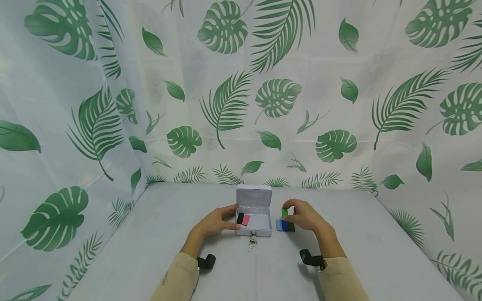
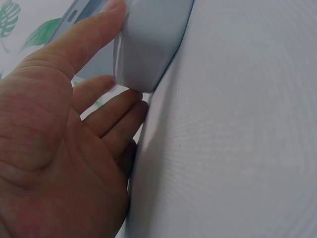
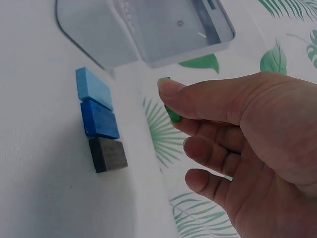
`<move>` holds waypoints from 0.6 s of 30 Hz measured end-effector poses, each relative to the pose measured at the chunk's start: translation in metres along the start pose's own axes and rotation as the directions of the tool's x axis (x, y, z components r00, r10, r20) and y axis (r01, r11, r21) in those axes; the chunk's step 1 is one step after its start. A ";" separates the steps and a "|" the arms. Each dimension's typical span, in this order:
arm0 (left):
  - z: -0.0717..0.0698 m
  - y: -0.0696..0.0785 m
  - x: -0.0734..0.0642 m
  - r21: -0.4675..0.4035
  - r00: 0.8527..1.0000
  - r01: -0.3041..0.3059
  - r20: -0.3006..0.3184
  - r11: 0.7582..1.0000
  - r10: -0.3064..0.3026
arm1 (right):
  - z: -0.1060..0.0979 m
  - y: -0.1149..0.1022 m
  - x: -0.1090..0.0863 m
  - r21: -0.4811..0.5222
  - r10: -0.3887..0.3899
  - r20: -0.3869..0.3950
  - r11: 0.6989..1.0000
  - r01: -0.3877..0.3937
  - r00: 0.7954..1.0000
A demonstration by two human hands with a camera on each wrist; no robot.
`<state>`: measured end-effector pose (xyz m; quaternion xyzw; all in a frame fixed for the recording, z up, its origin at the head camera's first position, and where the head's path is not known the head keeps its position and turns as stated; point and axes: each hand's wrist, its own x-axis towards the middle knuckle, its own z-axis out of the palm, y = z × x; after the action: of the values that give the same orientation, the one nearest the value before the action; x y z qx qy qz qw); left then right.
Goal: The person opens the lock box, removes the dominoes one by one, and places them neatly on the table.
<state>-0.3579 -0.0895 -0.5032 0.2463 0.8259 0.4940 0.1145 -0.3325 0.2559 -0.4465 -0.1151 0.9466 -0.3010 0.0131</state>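
Note:
A white metal cash box (image 1: 260, 231) stands with its lid (image 1: 254, 197) raised and keys (image 1: 251, 242) hanging from the front lock. Inside, at the left, lie a black block (image 1: 239, 218) and a pink block (image 1: 246, 220). My left hand (image 1: 214, 220) rests against the box's left side, thumb at the rim and fingers fairly straight along the wall. Right of the box, my right hand (image 1: 306, 215) pinches a small green block (image 3: 173, 114) between thumb and forefinger. Below it are a light blue block (image 3: 95, 89), a dark blue block (image 3: 100, 120) and a grey-black block (image 3: 111, 154) in a row.
A white cloth (image 1: 211, 271) covers the table. Behind and beside it hang white curtains (image 1: 241, 113) with green leaf prints. Each wrist wears a black camera, the left camera (image 1: 207, 262) and the right camera (image 1: 310, 258), low over the table.

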 end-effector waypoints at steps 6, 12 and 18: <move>0.000 0.000 0.000 0.004 1.000 0.002 -0.002 1.000 -0.002 | -0.003 0.004 -0.001 0.004 0.009 0.002 1.000 -0.009 1.000; 0.000 0.001 0.000 0.000 1.000 0.001 -0.001 1.000 -0.001 | -0.004 0.008 -0.002 0.008 0.010 0.001 1.000 -0.010 1.000; 0.000 0.001 -0.001 -0.012 1.000 -0.008 0.003 1.000 0.008 | -0.005 0.011 -0.005 0.008 0.014 0.012 1.000 -0.014 1.000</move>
<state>-0.3564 -0.0897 -0.5021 0.2495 0.8219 0.4989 0.1151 -0.3305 0.2686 -0.4489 -0.1103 0.9460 -0.3040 0.0212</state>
